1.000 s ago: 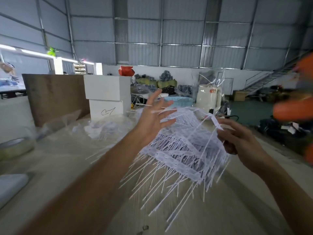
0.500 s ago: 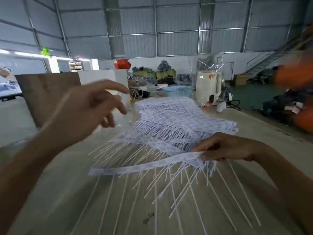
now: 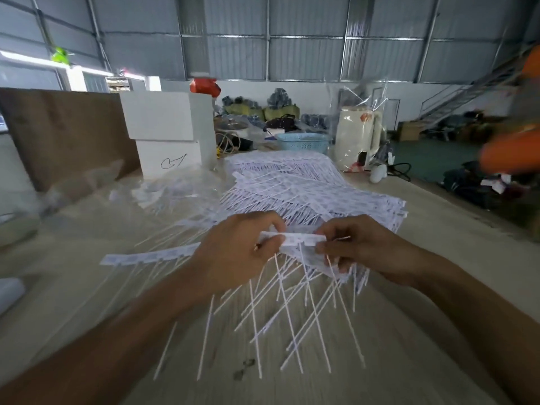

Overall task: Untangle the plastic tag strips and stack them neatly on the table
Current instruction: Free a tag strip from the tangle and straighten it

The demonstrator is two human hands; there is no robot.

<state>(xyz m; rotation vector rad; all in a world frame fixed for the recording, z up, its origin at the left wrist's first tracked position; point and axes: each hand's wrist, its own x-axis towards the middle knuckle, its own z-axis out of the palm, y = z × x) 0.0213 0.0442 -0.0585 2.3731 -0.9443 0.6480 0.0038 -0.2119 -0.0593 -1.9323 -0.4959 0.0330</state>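
Note:
A large pile of white plastic tag strips [image 3: 306,188] lies on the wooden table [image 3: 423,258], their thin tails fanning toward me. My left hand [image 3: 233,252] and my right hand [image 3: 359,247] both pinch the header band of one tag strip [image 3: 301,239] between them, just above the table. The strip's left end [image 3: 146,256] sticks out past my left hand, and its tails hang down crossed over the table. My right hand also holds a small bunch of strips beneath that band.
Clear plastic bags [image 3: 96,182] lie at the left. Behind the pile stand white foam boxes [image 3: 166,133], a brown board [image 3: 67,133], a blue basket [image 3: 304,141] and a cream kettle [image 3: 358,135]. A blurred orange shape [image 3: 511,153] shows at the right edge.
My left hand came down from mid-air and took hold of the strip band beside my right hand. The bundle, lifted a second ago, now lies on the table.

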